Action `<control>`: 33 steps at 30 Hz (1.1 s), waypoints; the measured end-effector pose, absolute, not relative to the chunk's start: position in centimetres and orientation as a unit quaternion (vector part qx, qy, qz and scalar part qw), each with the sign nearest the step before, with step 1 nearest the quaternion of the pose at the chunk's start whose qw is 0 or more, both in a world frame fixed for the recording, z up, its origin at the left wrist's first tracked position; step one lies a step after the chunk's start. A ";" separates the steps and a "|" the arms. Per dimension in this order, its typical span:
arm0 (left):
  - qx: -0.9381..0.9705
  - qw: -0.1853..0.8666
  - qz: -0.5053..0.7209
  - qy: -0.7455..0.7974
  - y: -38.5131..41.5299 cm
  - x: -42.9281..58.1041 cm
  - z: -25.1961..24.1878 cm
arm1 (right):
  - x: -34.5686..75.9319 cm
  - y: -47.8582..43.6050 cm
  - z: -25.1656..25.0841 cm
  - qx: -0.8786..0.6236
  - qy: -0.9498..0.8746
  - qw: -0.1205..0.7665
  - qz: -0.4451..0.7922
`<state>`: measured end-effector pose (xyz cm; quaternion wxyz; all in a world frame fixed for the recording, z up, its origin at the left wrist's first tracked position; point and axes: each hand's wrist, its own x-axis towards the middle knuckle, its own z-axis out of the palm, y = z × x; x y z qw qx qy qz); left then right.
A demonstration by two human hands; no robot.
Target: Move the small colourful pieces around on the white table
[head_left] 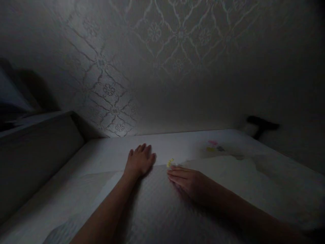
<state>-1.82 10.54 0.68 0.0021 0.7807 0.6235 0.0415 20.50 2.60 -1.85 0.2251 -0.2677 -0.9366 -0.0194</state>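
My left hand (141, 159) lies palm down with fingers spread on the white surface, at the far edge of a pale, textured sheet (152, 203). It holds nothing. To its right, my right hand (188, 181) has its fingers pressed together, pointing left. At their tips sits a small piece with yellow marks (170, 162), seemingly pinched there. Its exact kind is too small and dim to make out, and the right palm is hidden.
Small pink (212, 142), yellow (210, 149) and dark grey (220, 148) items lie at the back right. A black T-shaped object (262, 125) stands at the right edge. Behind is a patterned wall (180, 34); a raised panel (43, 145) borders the left.
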 end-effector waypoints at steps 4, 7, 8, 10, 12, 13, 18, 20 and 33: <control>0.779 0.004 0.039 0.626 10.7 -1.9 0.5 | 22.7 3.3 -0.7 -0.360 -0.901 0.238 0.043; 0.781 0.008 0.040 0.623 10.7 -2.0 0.5 | 24.7 3.9 0.0 -0.418 -0.876 0.237 0.044; 0.781 0.010 0.041 0.623 10.7 -2.0 0.5 | 25.5 4.4 0.1 -0.430 -0.868 0.245 0.030; 0.781 0.011 0.043 0.623 10.7 -2.0 0.6 | 27.6 5.4 0.0 -0.467 -0.841 0.274 -0.006; 0.780 0.009 0.044 0.624 10.7 -2.0 0.6 | 30.0 6.6 -0.1 -0.534 -0.785 0.309 -0.046; 0.780 0.007 0.045 0.624 10.7 -1.9 0.7 | 31.3 7.1 -0.1 -0.574 -0.751 0.318 -0.065; 0.782 0.008 0.044 0.621 10.7 -1.9 0.6 | 35.7 8.0 -0.2 -0.712 -0.635 0.271 -0.127; 0.784 0.006 0.046 0.619 10.8 -1.9 0.5 | 36.2 7.9 -0.4 -0.726 -0.633 0.239 -0.122; 0.784 0.004 0.048 0.619 10.9 -2.0 0.5 | 35.1 7.3 0.0 -0.752 -0.635 0.174 -0.041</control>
